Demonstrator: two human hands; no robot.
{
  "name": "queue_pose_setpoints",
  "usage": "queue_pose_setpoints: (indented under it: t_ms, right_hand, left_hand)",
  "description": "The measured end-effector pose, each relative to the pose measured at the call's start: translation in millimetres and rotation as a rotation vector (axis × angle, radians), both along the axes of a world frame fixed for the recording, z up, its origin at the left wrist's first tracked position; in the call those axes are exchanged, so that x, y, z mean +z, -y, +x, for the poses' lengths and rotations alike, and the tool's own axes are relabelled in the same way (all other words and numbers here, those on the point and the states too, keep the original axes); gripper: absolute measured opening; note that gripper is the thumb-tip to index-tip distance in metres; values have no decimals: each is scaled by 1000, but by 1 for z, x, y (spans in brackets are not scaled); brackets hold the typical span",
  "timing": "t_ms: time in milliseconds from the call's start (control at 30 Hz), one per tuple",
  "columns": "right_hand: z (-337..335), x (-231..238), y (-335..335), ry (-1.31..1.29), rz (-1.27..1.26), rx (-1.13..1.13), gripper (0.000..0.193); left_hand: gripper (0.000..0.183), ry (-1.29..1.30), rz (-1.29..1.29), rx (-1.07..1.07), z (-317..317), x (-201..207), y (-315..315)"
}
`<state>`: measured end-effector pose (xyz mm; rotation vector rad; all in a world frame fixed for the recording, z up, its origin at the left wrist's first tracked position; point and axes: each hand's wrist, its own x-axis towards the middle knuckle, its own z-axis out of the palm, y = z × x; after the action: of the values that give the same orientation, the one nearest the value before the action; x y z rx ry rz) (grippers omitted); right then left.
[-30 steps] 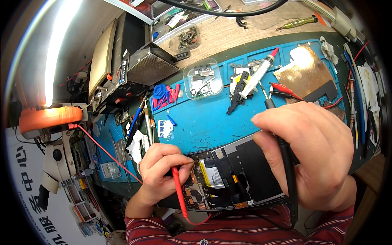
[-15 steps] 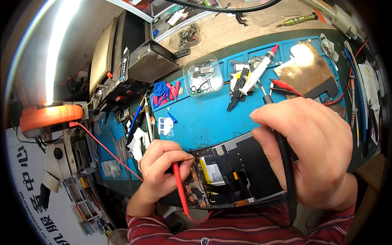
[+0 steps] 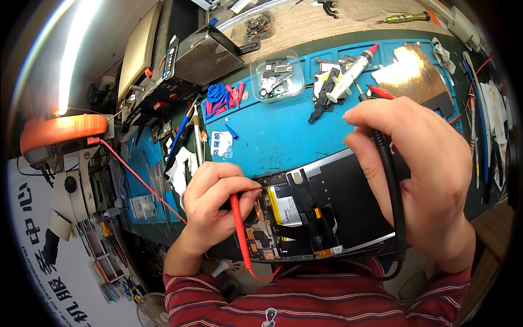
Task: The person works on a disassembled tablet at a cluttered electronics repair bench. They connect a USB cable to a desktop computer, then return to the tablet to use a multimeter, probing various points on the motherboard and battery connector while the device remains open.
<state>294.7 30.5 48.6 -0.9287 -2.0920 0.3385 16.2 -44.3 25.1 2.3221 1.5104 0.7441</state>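
Observation:
An opened tablet [image 3: 354, 201] lies tilted in front of me, its circuit board [image 3: 261, 237] and silver battery [image 3: 290, 211] exposed at the left end. My left hand [image 3: 215, 196] is closed around a red test probe [image 3: 239, 229], fingertips at the board's upper left edge. The probe's tip is hidden by those fingers. Over the tablet's right part, my right hand [image 3: 430, 169] grips a black test probe [image 3: 388, 174]. Its metal tip points away from me above the blue mat [image 3: 283, 141], apart from the tablet.
Beyond the tablet are a clear box of small parts [image 3: 278, 76], a syringe [image 3: 354, 71], a copper-coloured plate [image 3: 408, 71] and red and blue caps [image 3: 226, 101]. An orange meter [image 3: 65, 133] stands left, its red lead [image 3: 141, 177] crossing the bench. Tweezers and pens lie nearby.
The whole view has shifted, so hands, tablet and bench items sit higher in the picture. Both hands keep their probes; the left fingers stay at the board's edge.

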Motion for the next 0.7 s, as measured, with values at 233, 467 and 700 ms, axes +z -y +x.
queue_pose_setpoints:
  t_ms: [233, 467, 700]
  right_hand:
    - [3, -8, -2, -37, -5, -10, 24]
    - [4, -7, -3, -21, -31, -6, 23]
    - [5, -8, -3, 6, -18, -12, 25]
  left_hand:
    - [23, 8, 31, -2, -1, -5, -2]
    - [22, 4, 24, -7, -1, -3, -1]
    - [23, 1, -12, 3, -1, 0, -2]
